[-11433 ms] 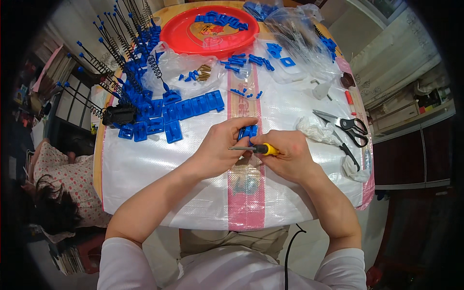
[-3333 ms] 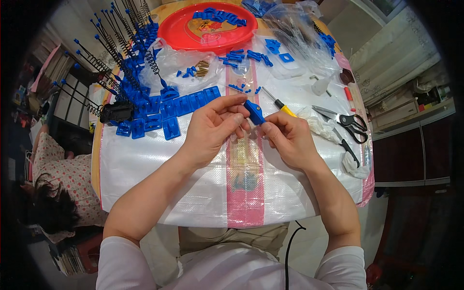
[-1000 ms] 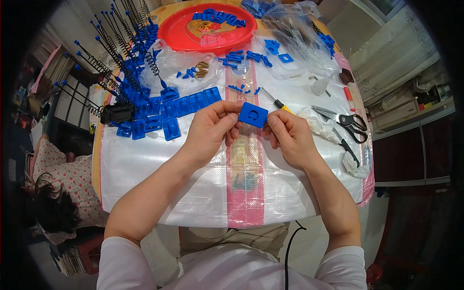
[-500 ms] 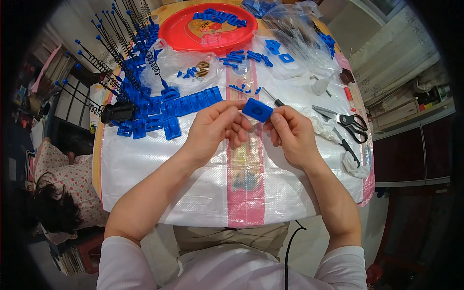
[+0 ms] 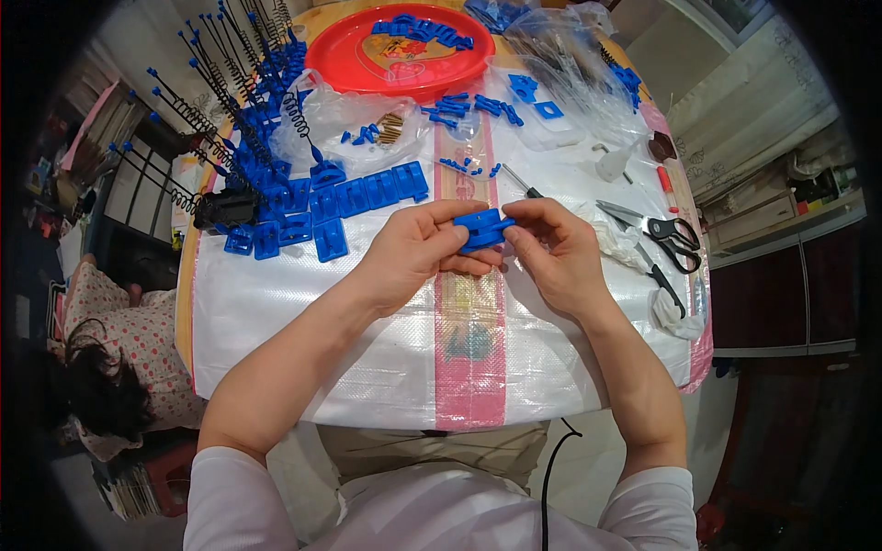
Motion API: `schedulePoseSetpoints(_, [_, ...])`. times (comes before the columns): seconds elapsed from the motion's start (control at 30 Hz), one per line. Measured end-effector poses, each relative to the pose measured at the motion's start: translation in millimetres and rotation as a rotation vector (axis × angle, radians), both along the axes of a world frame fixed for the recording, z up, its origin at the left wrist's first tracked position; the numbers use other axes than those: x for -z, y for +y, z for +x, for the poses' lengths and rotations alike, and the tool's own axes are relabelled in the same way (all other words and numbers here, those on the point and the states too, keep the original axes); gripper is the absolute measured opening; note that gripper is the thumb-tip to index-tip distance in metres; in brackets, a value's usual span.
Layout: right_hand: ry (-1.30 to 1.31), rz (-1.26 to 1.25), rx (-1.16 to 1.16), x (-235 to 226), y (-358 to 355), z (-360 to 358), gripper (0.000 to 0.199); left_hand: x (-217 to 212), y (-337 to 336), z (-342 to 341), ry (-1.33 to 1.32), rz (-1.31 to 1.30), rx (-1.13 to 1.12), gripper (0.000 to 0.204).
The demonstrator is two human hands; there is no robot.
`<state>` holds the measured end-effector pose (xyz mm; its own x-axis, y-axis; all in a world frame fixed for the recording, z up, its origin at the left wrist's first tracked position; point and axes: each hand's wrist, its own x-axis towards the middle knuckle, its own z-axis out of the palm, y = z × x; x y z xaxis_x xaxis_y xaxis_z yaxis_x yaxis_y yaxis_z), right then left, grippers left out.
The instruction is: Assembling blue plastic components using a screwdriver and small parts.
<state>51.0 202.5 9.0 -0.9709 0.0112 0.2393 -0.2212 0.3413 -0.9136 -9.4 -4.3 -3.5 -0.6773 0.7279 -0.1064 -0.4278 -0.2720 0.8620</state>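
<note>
Over the middle of the table, my left hand (image 5: 409, 253) grips a blue plastic block (image 5: 478, 234) by its left end, thumb on top and fingers underneath. Its raised, slotted side shows. My right hand (image 5: 556, 253) pinches a narrow blue tab that sticks out at the block's right end; whether the tab is a separate piece, I cannot tell. Left of my hands lie several similar blue blocks (image 5: 352, 196) in rows. Beyond my hands are tiny blue pieces (image 5: 470, 168) and a screwdriver (image 5: 522, 181).
A red basin (image 5: 331, 69) with blue parts stands at the back. Black coil springs on rods (image 5: 216, 129) rise at the left. Brass-coloured pins (image 5: 390, 129) lie on clear plastic. Scissors (image 5: 675, 237), a black-handled tool (image 5: 663, 283) and a red tube (image 5: 665, 179) lie right. A person (image 5: 138, 358) is beyond the left edge.
The blue block has been turned over: its flat face showed before, and now its raised side does. Both hands stay on it, and my left fingers have curled underneath.
</note>
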Motion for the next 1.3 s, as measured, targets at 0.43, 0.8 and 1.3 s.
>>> schedulePoseSetpoints(0.43, [0.104, 0.059, -0.149, -0.3, 1.8, -0.5, 0.032, 2.2, 0.1, 8.3, 0.133, -0.035, 0.102, 0.049])
schedulePoseSetpoints(0.8, [-0.059, -0.010, -0.084, -0.8, -4.5, 3.2, 0.039, -0.5, 3.8, 10.6, 0.215, -0.093, 0.099, 0.035])
schedulePoseSetpoints(1.3, [0.160, 0.106, -0.177, -8.2, -4.2, 4.8, 0.026, -5.2, 6.4, 16.8, 0.259, -0.095, 0.021, 0.041])
